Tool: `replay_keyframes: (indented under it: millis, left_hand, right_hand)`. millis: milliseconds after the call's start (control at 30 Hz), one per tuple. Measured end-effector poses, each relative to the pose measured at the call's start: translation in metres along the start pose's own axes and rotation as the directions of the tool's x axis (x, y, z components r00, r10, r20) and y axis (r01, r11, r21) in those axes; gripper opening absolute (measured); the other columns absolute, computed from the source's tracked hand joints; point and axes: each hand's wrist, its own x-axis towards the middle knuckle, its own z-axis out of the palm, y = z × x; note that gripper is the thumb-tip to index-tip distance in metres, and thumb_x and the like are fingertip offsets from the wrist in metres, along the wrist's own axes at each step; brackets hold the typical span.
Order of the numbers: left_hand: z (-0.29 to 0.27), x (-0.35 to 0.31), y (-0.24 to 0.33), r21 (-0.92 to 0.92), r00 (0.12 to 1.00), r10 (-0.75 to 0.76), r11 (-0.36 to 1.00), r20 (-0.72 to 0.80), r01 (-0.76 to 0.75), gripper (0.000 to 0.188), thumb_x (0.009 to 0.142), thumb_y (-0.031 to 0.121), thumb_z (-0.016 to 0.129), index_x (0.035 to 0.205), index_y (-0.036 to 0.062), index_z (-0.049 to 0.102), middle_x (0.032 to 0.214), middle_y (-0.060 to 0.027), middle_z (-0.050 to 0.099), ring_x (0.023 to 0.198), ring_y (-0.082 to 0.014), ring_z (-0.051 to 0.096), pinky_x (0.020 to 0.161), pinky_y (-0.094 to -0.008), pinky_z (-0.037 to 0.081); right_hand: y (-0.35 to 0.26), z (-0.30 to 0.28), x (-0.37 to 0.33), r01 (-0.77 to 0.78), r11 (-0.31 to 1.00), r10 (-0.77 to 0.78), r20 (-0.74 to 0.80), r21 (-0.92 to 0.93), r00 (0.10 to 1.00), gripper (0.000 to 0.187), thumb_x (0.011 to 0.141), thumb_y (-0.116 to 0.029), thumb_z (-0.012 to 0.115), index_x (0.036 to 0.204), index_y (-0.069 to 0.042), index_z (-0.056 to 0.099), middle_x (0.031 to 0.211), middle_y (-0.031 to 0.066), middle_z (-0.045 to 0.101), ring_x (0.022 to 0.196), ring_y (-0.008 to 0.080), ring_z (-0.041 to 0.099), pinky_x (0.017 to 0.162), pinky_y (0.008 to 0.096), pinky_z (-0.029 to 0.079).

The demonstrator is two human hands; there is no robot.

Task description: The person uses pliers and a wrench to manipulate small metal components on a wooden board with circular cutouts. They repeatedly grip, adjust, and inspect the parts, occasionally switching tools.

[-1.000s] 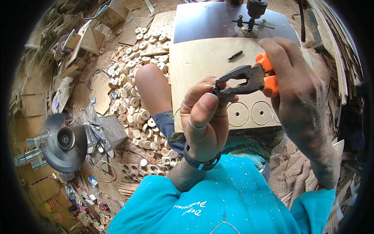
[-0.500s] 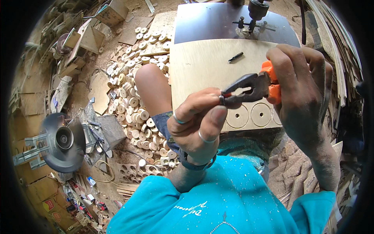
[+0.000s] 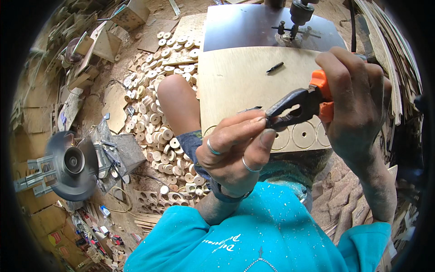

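Centre frame: the left hand [image 3: 235, 148] pinches a small dark part [image 3: 268, 122], presumably steadying it against the pliers [image 3: 299, 107], whose orange handles [image 3: 321, 80] the right hand [image 3: 358, 102] grips. A dark bit [image 3: 275, 67] lies on the board [image 3: 235, 77], upper centre.

Board [image 3: 235, 81] at one o'clock of mid-view, discs [image 3: 155, 119] from seven to eleven
A drill bit [image 3: 275, 67] lies on the board at the pliers' [image 3: 309, 100] eleven; the left hand [image 3: 235, 147] is at their eight, the right hand [image 3: 355, 97] at their three. The table [image 3: 240, 27] spreads beyond the board's twelve-o'clock edge, the chuck [image 3: 301, 13] above it; fan [image 3: 74, 160] at nine, strips [image 3: 383, 50] at two.
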Motion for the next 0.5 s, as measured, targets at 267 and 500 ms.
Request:
replay_keyframes:
  millis: [267,500]
  left_hand:
    - [0.007,-0.001,0.007,-0.031,0.997,0.068,0.997,0.021,-0.067,0.026,0.081,-0.009,0.074,0.105,-0.0041,0.067,0.105,-0.0249,0.068,0.088,-0.0197,0.069,0.075,-0.0273,0.057]
    - [0.007,0.002,0.011,-0.034,0.992,0.126,0.992,0.001,-0.126,0.025,0.083,-0.004,0.074,0.106,-0.0043,0.064,0.102,-0.0253,0.068,0.088,-0.0212,0.069,0.075,-0.0290,0.057]
  right_hand:
    - [0.023,-0.012,0.016,0.192,0.963,-0.201,0.034,0.190,0.979,0.051,0.065,-0.012,0.079,0.109,-0.003,0.056,0.109,0.0146,0.059,0.109,0.0330,0.059,0.090,0.0433,0.050]
    - [0.024,-0.009,0.027,0.251,0.896,-0.249,-0.055,0.366,0.967,0.039,0.071,-0.005,0.080,0.103,0.001,0.057,0.095,0.0163,0.059,0.090,0.0333,0.062,0.078,0.0403,0.052]
